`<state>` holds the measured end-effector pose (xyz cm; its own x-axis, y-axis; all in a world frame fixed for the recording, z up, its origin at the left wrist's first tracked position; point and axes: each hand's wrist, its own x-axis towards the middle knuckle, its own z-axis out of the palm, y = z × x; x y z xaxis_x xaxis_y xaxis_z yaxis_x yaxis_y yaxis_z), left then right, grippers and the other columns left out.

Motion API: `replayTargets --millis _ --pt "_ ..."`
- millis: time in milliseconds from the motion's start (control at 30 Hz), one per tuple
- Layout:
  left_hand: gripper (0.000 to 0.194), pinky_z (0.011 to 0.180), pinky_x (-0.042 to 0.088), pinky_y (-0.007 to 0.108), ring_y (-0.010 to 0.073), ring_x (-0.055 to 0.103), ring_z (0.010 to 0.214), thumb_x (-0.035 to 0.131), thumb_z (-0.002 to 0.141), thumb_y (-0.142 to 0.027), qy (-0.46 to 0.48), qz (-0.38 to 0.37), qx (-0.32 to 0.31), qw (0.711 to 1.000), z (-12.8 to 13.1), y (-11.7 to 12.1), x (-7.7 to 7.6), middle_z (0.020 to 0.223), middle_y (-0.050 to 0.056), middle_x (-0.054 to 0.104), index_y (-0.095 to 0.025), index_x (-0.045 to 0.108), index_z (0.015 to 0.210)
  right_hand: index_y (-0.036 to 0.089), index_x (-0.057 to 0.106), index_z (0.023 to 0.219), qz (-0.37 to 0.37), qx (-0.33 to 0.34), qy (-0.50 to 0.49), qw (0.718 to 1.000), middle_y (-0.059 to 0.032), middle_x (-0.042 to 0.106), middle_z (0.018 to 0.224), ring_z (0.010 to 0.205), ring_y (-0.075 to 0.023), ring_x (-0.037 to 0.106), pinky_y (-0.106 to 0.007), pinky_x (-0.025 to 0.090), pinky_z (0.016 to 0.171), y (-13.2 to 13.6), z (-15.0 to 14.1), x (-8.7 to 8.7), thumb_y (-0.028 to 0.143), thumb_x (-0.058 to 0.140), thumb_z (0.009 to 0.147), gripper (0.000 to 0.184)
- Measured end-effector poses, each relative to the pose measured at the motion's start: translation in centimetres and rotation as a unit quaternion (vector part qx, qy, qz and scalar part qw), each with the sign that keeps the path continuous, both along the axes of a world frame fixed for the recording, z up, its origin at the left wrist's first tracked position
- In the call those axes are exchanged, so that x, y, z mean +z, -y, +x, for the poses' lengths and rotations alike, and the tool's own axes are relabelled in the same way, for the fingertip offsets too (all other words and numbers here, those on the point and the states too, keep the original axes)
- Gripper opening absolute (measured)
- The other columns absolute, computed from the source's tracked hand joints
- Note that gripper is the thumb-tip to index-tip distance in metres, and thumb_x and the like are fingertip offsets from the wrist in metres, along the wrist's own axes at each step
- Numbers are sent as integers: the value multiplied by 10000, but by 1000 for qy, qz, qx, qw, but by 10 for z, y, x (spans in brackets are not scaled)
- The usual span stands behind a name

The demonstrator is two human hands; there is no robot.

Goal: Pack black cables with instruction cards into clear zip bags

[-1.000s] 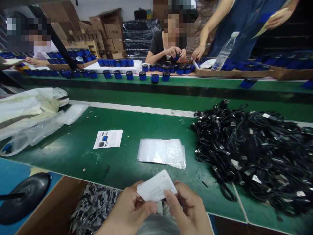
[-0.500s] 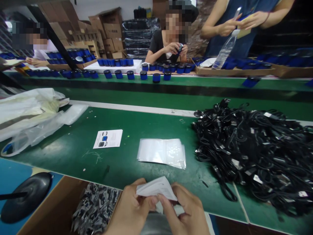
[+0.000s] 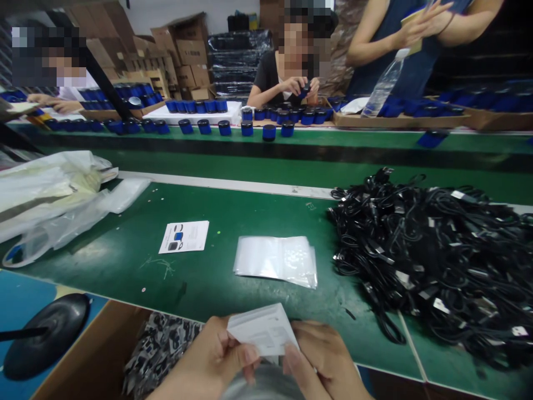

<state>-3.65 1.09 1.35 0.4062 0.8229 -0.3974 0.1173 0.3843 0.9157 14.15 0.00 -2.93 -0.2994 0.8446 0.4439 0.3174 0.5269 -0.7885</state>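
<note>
Between my two hands, close to my body at the table's near edge, is a small stack of white printed leaflets (image 3: 266, 331). My left hand (image 3: 229, 347) grips its left side, thumb on the front face. My right hand (image 3: 318, 355) pinches the lower right corner, partly smeared by motion. Just beyond them lies a pile of clear plastic bags (image 3: 275, 258) on the green table. Farther left rests a printed leaflet (image 3: 184, 237) with product pictures. A large heap of black cables (image 3: 433, 266) covers the right side.
Below the table's edge at left stands a cardboard box (image 3: 87, 347) holding many small packed items (image 3: 160, 350). White plastic bags (image 3: 54, 194) lie at far left. Blue-and-black jars (image 3: 268, 132) line the green conveyor (image 3: 233, 150); several people work behind it. A black round base (image 3: 45, 336) stands lower left.
The leaflets have turned up to show more of their front face, and both hands have shifted their grip. Jars on the conveyor moved slightly right; the standing co-worker's hands moved.
</note>
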Motion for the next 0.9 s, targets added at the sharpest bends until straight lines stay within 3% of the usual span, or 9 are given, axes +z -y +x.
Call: replayTargets --millis 133,233,300,367,467,600,733,833,900 --pt "343 481 398 187 107 524 507 562 820 -357 -120 102 21 987 4 -2 -3 568 -36 485 -161 548 538 194 455 581 44 -43 12 998 20 437 498 437 -111 407 -262 301 475 -3 0 5 179 367 923 354" --pt "361 473 390 180 102 541 524 500 858 -279 -226 257 79 936 7 -16 -1 613 -20 510 -162 584 528 181 597 823 -156 -8 -52 986 -18 580 685 574 -132 558 -250 424 543 -19 6 25 248 397 950 247" --pt "299 484 406 182 99 548 532 485 867 -231 -270 333 121 895 9 -29 2 663 -12 544 -165 635 617 194 550 1137 -289 6 -149 946 -66 633 940 785 -169 633 -281 502 668 -35 10 43 320 440 938 260" --pt "222 557 447 197 114 577 607 471 852 -167 -288 375 141 870 12 -44 4 747 4 569 -164 668 749 179 423 1308 -367 17 -235 900 -109 597 1129 945 -208 624 -340 515 787 -52 11 61 355 498 888 460" --pt "317 709 483 248 157 608 786 452 798 -86 -294 404 129 856 17 -65 7 896 36 586 -159 656 1030 122 386 1334 -424 23 -289 858 -121 608 1136 927 -215 630 -370 505 840 -77 8 81 286 549 799 583" --pt "464 822 490 303 186 613 921 433 802 -67 -311 408 87 854 21 -86 10 1050 66 583 -167 547 1240 140 483 1256 -376 -13 -208 903 -61 680 1014 862 -183 652 -319 510 817 -108 5 90 72 507 711 550" --pt "603 1000 378 471 289 502 1172 515 852 -233 -342 396 38 851 24 -103 9 1256 160 495 -112 315 1407 152 611 1072 -312 -60 -133 939 -42 705 956 855 -176 659 -287 520 771 -144 12 85 -22 462 710 428" --pt "652 1046 220 616 372 433 1211 652 772 -394 -358 390 -30 848 26 -111 4 1215 175 521 -107 453 1323 136 615 1051 -309 -90 -94 942 -45 710 905 809 -170 670 -279 529 727 -165 20 78 -54 427 756 398" --pt "585 1021 260 615 360 468 1138 706 717 -425 -358 388 -74 846 27 -112 1 1114 134 564 -158 569 1219 125 619 1027 -317 -89 -49 943 -45 705 871 756 -164 672 -284 538 695 -173 22 70 -49 445 802 333"
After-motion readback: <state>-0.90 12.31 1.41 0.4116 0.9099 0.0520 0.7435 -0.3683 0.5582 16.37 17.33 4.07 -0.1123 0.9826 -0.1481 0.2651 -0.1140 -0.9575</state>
